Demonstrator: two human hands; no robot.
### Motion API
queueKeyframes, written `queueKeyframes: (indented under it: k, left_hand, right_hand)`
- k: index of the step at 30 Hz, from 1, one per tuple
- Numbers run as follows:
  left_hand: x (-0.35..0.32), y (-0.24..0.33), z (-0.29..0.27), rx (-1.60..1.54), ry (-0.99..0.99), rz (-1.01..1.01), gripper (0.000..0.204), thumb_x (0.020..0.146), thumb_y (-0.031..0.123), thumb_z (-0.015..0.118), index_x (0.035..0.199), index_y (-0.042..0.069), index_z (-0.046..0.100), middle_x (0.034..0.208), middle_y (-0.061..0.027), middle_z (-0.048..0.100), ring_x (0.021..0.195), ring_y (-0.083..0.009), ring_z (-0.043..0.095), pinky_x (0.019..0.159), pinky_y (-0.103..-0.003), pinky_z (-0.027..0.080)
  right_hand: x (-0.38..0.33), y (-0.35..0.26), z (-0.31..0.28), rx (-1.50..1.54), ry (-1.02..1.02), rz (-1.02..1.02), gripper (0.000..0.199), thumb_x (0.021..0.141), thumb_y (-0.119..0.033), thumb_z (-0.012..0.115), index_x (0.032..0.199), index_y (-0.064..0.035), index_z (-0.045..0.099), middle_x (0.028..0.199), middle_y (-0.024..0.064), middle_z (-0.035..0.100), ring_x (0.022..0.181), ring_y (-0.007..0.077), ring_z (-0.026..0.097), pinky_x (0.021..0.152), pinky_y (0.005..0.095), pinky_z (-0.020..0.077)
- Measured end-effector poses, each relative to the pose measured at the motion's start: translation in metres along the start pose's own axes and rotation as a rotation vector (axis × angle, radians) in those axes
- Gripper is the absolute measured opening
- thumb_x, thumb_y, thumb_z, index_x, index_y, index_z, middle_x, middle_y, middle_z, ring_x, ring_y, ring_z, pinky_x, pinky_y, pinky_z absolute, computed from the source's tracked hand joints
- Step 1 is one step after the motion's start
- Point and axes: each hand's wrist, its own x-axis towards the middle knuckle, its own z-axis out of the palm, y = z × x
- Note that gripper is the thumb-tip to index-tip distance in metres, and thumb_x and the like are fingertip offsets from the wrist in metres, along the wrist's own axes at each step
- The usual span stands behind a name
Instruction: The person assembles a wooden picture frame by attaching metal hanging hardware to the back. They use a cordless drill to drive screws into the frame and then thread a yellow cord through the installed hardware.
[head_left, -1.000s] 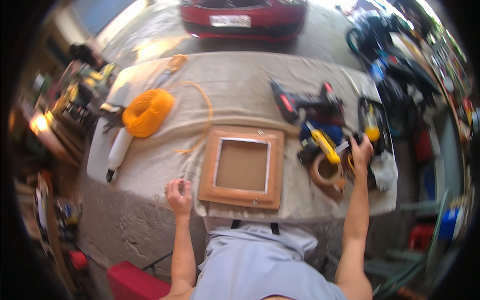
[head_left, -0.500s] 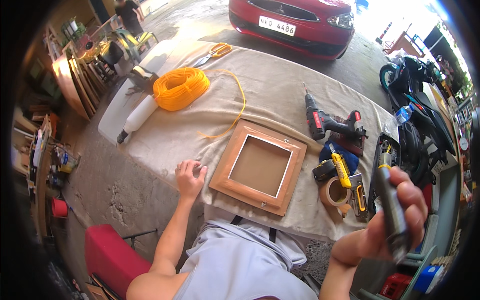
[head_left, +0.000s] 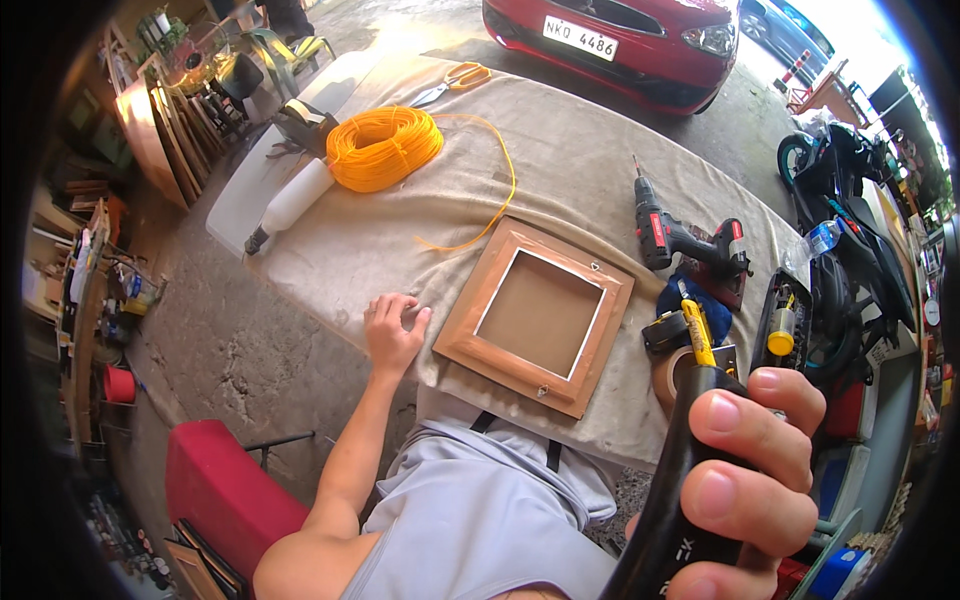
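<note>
Strong daylight enters from upper right, overexposed there. Left side dim. Fisheye bending and black vignette at rim. Centre sharp.

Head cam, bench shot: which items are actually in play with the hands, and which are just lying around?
In play:
- right hand gripping black tool
- left hand resting on cloth-covered table
- wooden frame beside it

Lying about:
- orange cord coil
- scissors
- cordless drill
- tape roll
- white bottle

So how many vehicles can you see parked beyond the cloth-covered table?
3: a red car past the table's far edge, a grey-blue car behind it, and a dark motorcycle on the right. Others may be hidden.
</note>
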Motion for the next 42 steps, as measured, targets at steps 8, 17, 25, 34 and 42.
queueKeyframes:
  k: [8, 17, 25, 34, 42]
  left_hand:
    - [0.003, 0.003, 0.001, -0.002, -0.015, 0.001, 0.019, 0.078, 0.023, 0.078, 0.087, 0.012, 0.066, 0.095, -0.0021, 0.065, 0.096, -0.0251, 0.058, 0.086, -0.040, 0.043]
    - [0.000, 0.000, 0.001, 0.015, -0.003, -0.010, 0.019, 0.077, 0.023, 0.078, 0.087, 0.012, 0.066, 0.095, -0.0014, 0.065, 0.096, -0.0249, 0.058, 0.087, -0.040, 0.043]
    - [-0.002, -0.003, -0.001, 0.020, -0.006, -0.024, 0.019, 0.077, 0.023, 0.078, 0.086, 0.012, 0.066, 0.095, -0.0014, 0.065, 0.096, -0.0247, 0.058, 0.087, -0.041, 0.044]
    - [-0.003, -0.017, 0.000, 0.094, -0.005, 0.031, 0.020, 0.078, 0.025, 0.077, 0.087, 0.010, 0.067, 0.096, -0.0056, 0.066, 0.095, -0.0282, 0.060, 0.088, -0.041, 0.044]
    - [-0.002, -0.014, 0.008, 0.027, -0.062, 0.031, 0.019, 0.083, 0.022, 0.077, 0.092, 0.009, 0.068, 0.099, -0.0062, 0.066, 0.097, -0.0287, 0.061, 0.089, -0.042, 0.045]
  right_hand:
    - [0.010, -0.027, -0.017, 0.034, -0.113, 0.271, 0.039, 0.096, -0.029, 0.057, 0.134, -0.0251, 0.050, 0.117, 0.0062, 0.063, 0.100, 0.0314, 0.070, 0.094, 0.0475, 0.0510]
    - [0.024, -0.061, -0.026, -0.126, -0.269, 0.603, 0.057, 0.085, -0.017, 0.070, 0.131, -0.0439, 0.053, 0.126, -0.0061, 0.051, 0.114, 0.0261, 0.059, 0.098, 0.0586, 0.0390]
    - [0.028, -0.062, -0.022, -0.117, -0.268, 0.604, 0.055, 0.086, -0.018, 0.069, 0.132, -0.0432, 0.053, 0.125, -0.0059, 0.052, 0.114, 0.0264, 0.059, 0.097, 0.0592, 0.0391]
    - [-0.023, -0.023, -0.018, -0.128, -0.081, 0.572, 0.053, 0.089, -0.013, 0.070, 0.137, -0.0211, 0.049, 0.116, 0.0101, 0.062, 0.101, 0.0326, 0.068, 0.091, 0.0523, 0.0492]
    - [-0.215, 0.017, -0.130, -0.681, 0.155, 1.341, 0.040, 0.083, -0.019, 0.081, 0.118, -0.0043, 0.067, 0.096, 0.0099, 0.075, 0.083, 0.0150, 0.069, 0.073, 0.0298, 0.0533]
